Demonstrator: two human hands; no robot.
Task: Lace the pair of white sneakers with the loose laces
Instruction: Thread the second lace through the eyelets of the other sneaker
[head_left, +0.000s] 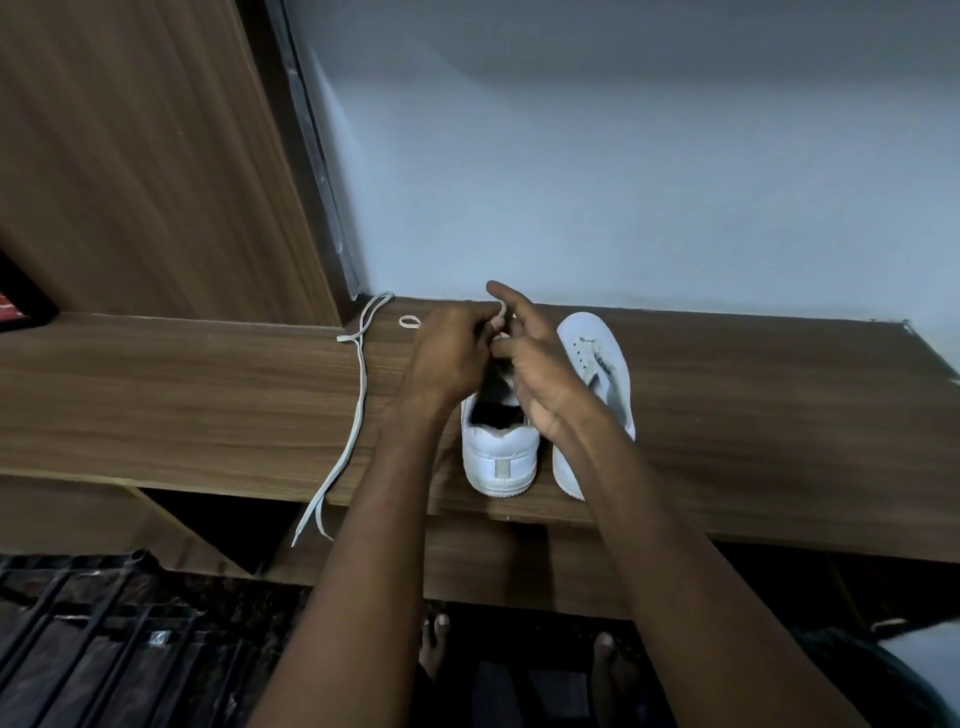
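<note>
Two white sneakers stand side by side on a wooden shelf (156, 395), heels toward me. Over the front of the left sneaker (500, 457), my left hand (452, 353) and my right hand (530, 364) meet. Both pinch a white lace (500, 312) that loops up between the fingertips; another bit of it (409, 321) shows left of my left hand. The right sneaker (597, 358) has no lace in its eyelets. A second loose lace (353, 415) lies folded on the shelf to the left, its ends hanging over the front edge.
A wooden cabinet side (145, 156) rises at the left, and a pale wall (623, 156) stands behind the shelf. A black metal grille (104, 649) lies on the dark floor at lower left. My bare feet (436, 644) show under the shelf.
</note>
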